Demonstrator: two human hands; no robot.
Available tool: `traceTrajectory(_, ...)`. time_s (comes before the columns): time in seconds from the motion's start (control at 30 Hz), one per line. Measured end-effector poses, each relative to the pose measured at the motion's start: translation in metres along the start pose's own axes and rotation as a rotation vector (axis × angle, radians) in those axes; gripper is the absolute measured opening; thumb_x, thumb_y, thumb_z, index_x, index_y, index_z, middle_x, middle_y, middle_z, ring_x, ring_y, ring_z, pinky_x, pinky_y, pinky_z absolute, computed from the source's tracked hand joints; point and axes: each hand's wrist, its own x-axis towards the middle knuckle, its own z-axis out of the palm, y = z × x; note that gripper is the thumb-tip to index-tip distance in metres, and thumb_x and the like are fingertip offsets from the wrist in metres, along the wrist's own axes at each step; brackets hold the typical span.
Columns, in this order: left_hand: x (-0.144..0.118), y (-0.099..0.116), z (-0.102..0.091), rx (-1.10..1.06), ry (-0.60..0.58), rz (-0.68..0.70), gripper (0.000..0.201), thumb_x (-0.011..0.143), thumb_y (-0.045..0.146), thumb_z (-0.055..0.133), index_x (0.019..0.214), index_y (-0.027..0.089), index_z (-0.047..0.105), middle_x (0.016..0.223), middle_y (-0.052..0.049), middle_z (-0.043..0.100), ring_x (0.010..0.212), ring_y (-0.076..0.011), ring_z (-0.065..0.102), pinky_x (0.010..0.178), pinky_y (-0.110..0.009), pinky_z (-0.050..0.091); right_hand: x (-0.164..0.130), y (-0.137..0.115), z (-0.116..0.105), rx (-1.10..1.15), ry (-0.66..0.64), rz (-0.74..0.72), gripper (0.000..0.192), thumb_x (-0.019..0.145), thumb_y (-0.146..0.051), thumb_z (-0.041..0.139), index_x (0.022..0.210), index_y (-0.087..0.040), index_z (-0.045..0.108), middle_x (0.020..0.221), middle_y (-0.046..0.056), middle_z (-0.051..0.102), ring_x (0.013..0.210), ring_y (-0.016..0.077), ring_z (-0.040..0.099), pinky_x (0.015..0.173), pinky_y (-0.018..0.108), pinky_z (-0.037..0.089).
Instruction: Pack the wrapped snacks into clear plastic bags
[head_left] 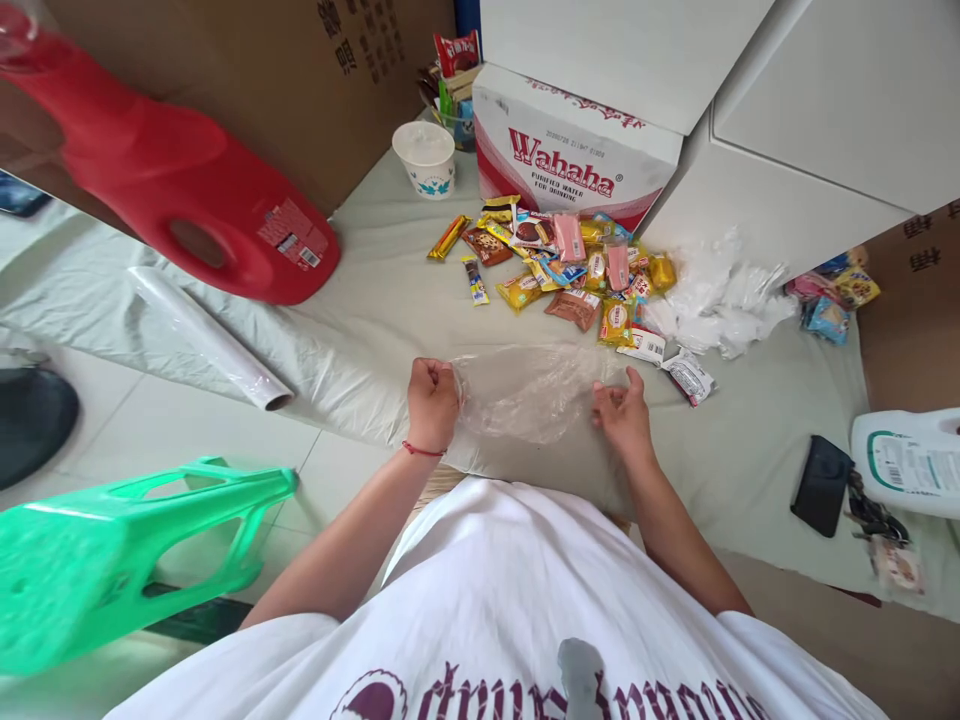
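A clear plastic bag [532, 395] stretches between my two hands, low over the cloth-covered surface. My left hand [433, 400], with a red cord on its wrist, is closed in a fist around one end of it. At the other end, my right hand [624, 405] has its thumb and fingers bent and apart, close to the bag's edge; whether it touches the plastic is hard to make out. Beyond the bag lies a pile of small wrapped snacks [574, 262]. A heap of crumpled clear plastic bags [724, 300] sits to the right of that pile.
A Wahaba-style water carton, printed "Wahaha" [570, 150], stands behind the snacks near a paper cup [425, 160]. Left are a big red bottle [202, 190], a plastic roll [210, 340] and a green stool [135, 550]. Right lie a phone [822, 486] and a white jug [911, 460].
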Motion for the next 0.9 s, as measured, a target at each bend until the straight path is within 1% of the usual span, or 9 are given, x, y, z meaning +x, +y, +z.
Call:
traceTrajectory(0.13, 0.003, 0.0, -0.01, -0.039, 0.008, -0.045, 0.015, 0.095, 0.034, 0.05, 0.088, 0.027, 0.039, 0.059, 0.011, 0.038, 0.043, -0.0088, 0.035, 0.044, -0.022, 0.038, 0.012, -0.019, 0.019, 0.31, -0.087, 0.233, 0.098, 0.07, -0.052, 0.084, 0.151, -0.023, 0.037, 0.078, -0.003, 0.066, 0.065, 0.0189, 0.067, 0.051, 0.029, 0.055)
traceTrajectory(0.23, 0.02, -0.002, -0.02, -0.014, 0.052, -0.076, 0.014, 0.091, 0.031, 0.053, 0.086, 0.026, 0.04, 0.061, 0.01, 0.037, 0.045, -0.0088, 0.034, 0.042, -0.021, 0.034, 0.013, -0.024, 0.018, 0.383, -0.102, 0.18, 0.087, 0.064, -0.046, 0.086, 0.139, -0.023, 0.047, 0.071, -0.009, 0.059, 0.059, 0.0139, 0.061, 0.05, 0.025, 0.052)
traceTrajectory(0.37, 0.046, -0.002, -0.029, 0.0, 0.078, -0.075, 0.016, 0.087, 0.031, 0.059, 0.086, 0.025, 0.044, 0.062, 0.009, 0.039, 0.047, -0.0087, 0.034, 0.042, -0.02, 0.032, -0.003, -0.018, 0.003, 0.396, -0.018, 0.123, 0.07, 0.068, -0.046, 0.085, 0.126, -0.024, 0.053, 0.076, -0.009, 0.059, 0.058, 0.0101, 0.058, 0.049, 0.021, 0.048)
traceTrajectory(0.5, 0.056, 0.002, -0.019, 0.024, -0.086, -0.052, 0.016, 0.087, 0.035, 0.061, 0.087, 0.026, 0.048, 0.058, 0.009, 0.037, 0.044, -0.0093, 0.03, 0.043, -0.022, 0.032, -0.038, -0.003, -0.013, 0.374, 0.131, 0.092, 0.065, 0.075, -0.048, 0.084, 0.126, -0.025, 0.052, 0.081, -0.008, 0.059, 0.058, 0.0094, 0.057, 0.051, 0.023, 0.048)
traceTrajectory(0.57, 0.057, 0.004, -0.008, 0.074, -0.199, -0.019, 0.016, 0.088, 0.038, 0.059, 0.087, 0.026, 0.049, 0.058, 0.009, 0.037, 0.044, -0.0101, 0.031, 0.045, -0.023, 0.032, -0.058, 0.009, -0.022, 0.302, 0.164, 0.087, 0.063, 0.079, -0.05, 0.081, 0.129, -0.026, 0.05, 0.081, -0.007, 0.059, 0.056, 0.0104, 0.056, 0.051, 0.025, 0.049)
traceTrajectory(0.63, 0.058, 0.005, 0.004, 0.191, -0.267, 0.067, 0.016, 0.088, 0.038, 0.059, 0.086, 0.025, 0.05, 0.059, 0.007, 0.042, 0.048, -0.0115, 0.037, 0.049, -0.024, 0.033, -0.074, 0.02, -0.035, 0.136, 0.088, 0.092, 0.061, 0.082, -0.053, 0.077, 0.131, -0.026, 0.052, 0.08, -0.006, 0.06, 0.054, 0.0127, 0.056, 0.051, 0.028, 0.048)
traceTrajectory(0.73, 0.058, 0.009, 0.019, 0.414, -0.276, 0.261, 0.014, 0.089, 0.034, 0.058, 0.084, 0.024, 0.05, 0.064, 0.003, 0.051, 0.058, -0.0141, 0.045, 0.058, -0.026, 0.034, -0.084, 0.021, -0.064, -0.278, -0.033, 0.026, 0.059, 0.083, -0.055, 0.075, 0.131, -0.024, 0.059, 0.076, -0.003, 0.064, 0.053, 0.0159, 0.055, 0.052, 0.031, 0.046)
traceTrajectory(0.83, 0.057, 0.013, 0.028, 0.53, -0.222, 0.36, 0.013, 0.091, 0.032, 0.057, 0.085, 0.025, 0.048, 0.067, 0.002, 0.055, 0.062, -0.0166, 0.048, 0.063, -0.029, 0.034, -0.08, -0.008, -0.087, -0.594, 0.184, -0.214, 0.04, 0.094, -0.053, 0.064, 0.119, -0.023, 0.069, 0.083, 0.003, 0.068, 0.063, 0.0186, 0.058, 0.062, 0.034, 0.048)
traceTrajectory(0.9, 0.053, 0.014, 0.031, 0.555, -0.186, 0.37, 0.012, 0.092, 0.031, 0.055, 0.085, 0.025, 0.046, 0.069, 0.001, 0.056, 0.063, -0.0179, 0.049, 0.064, -0.029, 0.034, -0.074, -0.036, -0.083, -0.612, 0.283, -0.416, 0.03, 0.102, -0.046, 0.055, 0.109, -0.023, 0.073, 0.089, 0.006, 0.069, 0.074, 0.0207, 0.062, 0.071, 0.036, 0.051)
